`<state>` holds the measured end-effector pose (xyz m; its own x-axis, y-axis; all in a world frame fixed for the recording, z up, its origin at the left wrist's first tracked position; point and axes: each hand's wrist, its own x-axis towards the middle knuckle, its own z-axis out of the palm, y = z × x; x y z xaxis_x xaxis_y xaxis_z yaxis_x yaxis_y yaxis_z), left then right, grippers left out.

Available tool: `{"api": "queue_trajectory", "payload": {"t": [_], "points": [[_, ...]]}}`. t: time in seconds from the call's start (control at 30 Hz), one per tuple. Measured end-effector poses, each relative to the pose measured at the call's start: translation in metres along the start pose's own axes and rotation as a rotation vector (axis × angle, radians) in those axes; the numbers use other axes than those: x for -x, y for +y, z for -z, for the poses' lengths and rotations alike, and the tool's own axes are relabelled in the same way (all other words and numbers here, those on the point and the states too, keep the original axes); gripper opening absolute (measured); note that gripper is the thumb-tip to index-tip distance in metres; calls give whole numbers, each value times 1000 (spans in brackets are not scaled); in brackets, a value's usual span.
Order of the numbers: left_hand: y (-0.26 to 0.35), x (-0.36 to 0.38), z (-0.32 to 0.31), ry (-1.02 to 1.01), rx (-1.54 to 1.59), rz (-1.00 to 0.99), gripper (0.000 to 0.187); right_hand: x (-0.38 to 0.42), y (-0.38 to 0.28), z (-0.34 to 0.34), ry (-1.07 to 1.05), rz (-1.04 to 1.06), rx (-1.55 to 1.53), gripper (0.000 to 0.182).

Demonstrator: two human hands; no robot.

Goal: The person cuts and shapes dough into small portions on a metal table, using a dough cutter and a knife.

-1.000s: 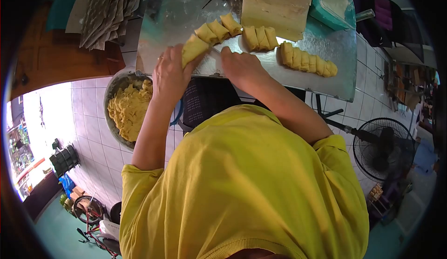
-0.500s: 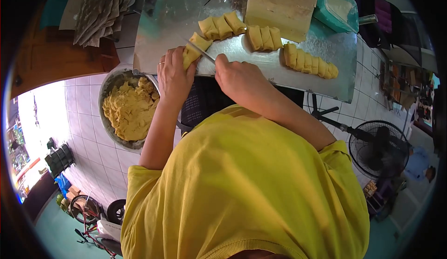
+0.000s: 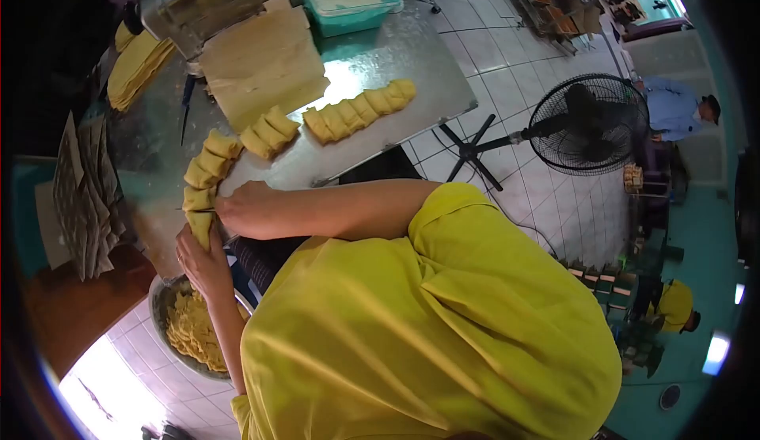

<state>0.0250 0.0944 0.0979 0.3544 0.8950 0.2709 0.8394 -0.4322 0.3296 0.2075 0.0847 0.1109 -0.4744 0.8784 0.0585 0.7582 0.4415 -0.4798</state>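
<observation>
A row of cut yellow dough pieces [image 3: 207,163] curves along the metal table [image 3: 427,68]. At its near left end lies an uncut dough end [image 3: 199,229], with my left hand [image 3: 204,262] closed around it. My right hand [image 3: 247,209] grips a knife [image 3: 198,210], mostly hidden by the fist; its thin blade lies across the dough just beyond my left fingers. Further right are a short group of cut pieces [image 3: 270,132] and a longer cut row [image 3: 360,111].
A bowl of dough [image 3: 190,329] stands below the table's left edge. Brown paper [image 3: 261,64], a teal container [image 3: 352,1], a metal machine [image 3: 214,1] and stacked yellow sheets [image 3: 136,68] are at the back. A fan [image 3: 590,123] and two people [image 3: 674,108] are to the right.
The view has turned, so the table and both hands appear further left. The blade now lies across the dough nearer its held end, and another piece shows beyond it.
</observation>
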Motion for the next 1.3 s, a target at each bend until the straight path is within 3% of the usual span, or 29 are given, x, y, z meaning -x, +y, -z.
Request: {"api": "queue_trajectory", "payload": {"t": [0.23, 0.27, 0.3, 0.43, 0.57, 0.8, 0.97, 1.3], "points": [[8, 21, 10, 59, 54, 98, 57, 42, 3, 7, -55, -154, -56, 15], [5, 26, 11, 51, 46, 131, 58, 44, 6, 4, -15, -76, -16, 17], [3, 27, 10, 79, -7, 57, 56, 46, 1, 14, -34, -123, -38, 18], [12, 24, 14, 61, 43, 150, 43, 42, -19, 40, -39, -217, -78, 21], [11, 22, 16, 57, 82, 130, 36, 29, -33, 46, -45, -134, -46, 12], [2, 26, 9, 103, 106, 63, 39, 17, -35, 19, -111, -90, -2, 16], [3, 24, 9, 120, 83, 22, 40, -11, -16, -15, 13, 119, 113, 10], [4, 47, 14, 162, 254, 205, 43, 21, -19, 8, -166, -76, 93, 11]]}}
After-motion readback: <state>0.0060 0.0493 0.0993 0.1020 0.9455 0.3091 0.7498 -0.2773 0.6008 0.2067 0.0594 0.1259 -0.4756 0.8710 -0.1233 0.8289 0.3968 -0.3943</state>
